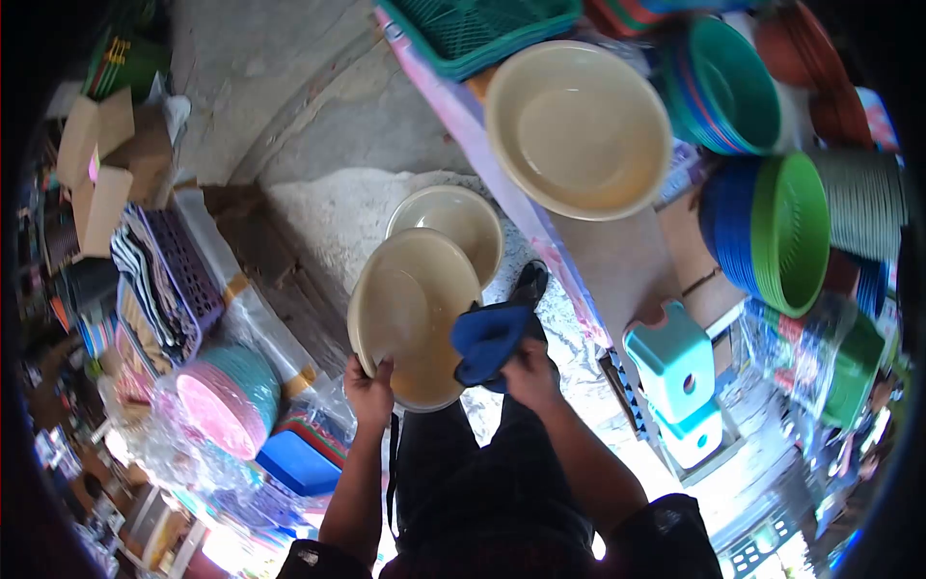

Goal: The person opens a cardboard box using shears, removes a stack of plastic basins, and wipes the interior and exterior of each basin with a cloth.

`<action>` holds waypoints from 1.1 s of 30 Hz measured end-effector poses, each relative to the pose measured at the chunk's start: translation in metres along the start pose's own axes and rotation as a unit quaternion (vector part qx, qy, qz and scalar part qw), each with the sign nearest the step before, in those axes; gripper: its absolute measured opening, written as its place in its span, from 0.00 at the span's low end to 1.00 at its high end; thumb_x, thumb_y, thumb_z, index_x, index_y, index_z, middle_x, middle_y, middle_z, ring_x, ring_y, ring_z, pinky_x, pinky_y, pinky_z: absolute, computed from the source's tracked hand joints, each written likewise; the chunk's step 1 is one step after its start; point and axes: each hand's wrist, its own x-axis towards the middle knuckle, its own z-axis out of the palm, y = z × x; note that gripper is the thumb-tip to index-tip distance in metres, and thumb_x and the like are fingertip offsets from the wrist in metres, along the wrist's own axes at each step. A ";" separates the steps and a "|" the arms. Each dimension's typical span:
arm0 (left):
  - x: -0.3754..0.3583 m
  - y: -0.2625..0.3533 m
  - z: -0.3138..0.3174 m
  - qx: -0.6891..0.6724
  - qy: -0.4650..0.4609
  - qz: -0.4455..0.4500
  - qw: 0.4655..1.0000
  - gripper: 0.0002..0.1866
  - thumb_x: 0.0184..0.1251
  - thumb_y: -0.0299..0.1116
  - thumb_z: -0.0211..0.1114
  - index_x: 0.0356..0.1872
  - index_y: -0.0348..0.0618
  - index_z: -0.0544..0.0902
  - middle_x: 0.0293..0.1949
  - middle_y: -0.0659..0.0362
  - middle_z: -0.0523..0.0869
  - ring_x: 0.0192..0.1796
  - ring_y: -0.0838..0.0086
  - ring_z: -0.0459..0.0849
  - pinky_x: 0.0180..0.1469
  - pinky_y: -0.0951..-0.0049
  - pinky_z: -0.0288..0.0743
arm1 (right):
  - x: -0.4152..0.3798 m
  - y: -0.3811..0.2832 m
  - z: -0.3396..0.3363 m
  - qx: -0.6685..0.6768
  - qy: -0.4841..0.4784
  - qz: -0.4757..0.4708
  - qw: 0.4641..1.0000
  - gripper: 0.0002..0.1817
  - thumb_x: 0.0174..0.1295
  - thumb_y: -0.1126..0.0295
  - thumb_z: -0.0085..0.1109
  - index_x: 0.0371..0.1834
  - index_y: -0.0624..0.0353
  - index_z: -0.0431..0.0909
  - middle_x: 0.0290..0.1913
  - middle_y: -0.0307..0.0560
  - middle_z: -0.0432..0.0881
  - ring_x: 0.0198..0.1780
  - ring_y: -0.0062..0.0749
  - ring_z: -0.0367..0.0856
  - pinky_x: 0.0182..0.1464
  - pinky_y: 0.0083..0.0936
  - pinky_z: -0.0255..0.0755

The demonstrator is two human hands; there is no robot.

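Note:
My left hand (369,394) grips the near-left rim of a beige plastic basin (410,299), its thumb over the inner edge. The basin is tilted, its hollow facing me. In my right hand (531,376) a dark blue cloth (489,338) is bunched, and it overlaps the basin's right rim in this view. Just beyond, a second beige basin (458,217) stands low near the floor, partly hidden behind the held one.
To the right, a table with a pink cloth edge (569,275) carries a large beige basin (579,125), green trays (482,34) and stacked green basins (796,232). Turquoise stools (675,357) stand below. On the left are wrapped pink basins (222,405) and a purple crate (188,270).

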 end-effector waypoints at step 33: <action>-0.262 0.193 -0.018 -0.139 -0.332 0.342 0.868 0.08 0.52 0.20 0.55 0.35 0.35 0.78 0.31 0.62 0.82 0.33 0.84 0.77 0.36 0.81 0.72 | -0.211 -0.137 -0.058 -0.525 0.574 -0.438 0.450 0.31 0.38 0.70 0.64 0.53 0.51 0.69 0.51 0.57 0.63 0.53 0.54 0.61 0.54 0.47 0.56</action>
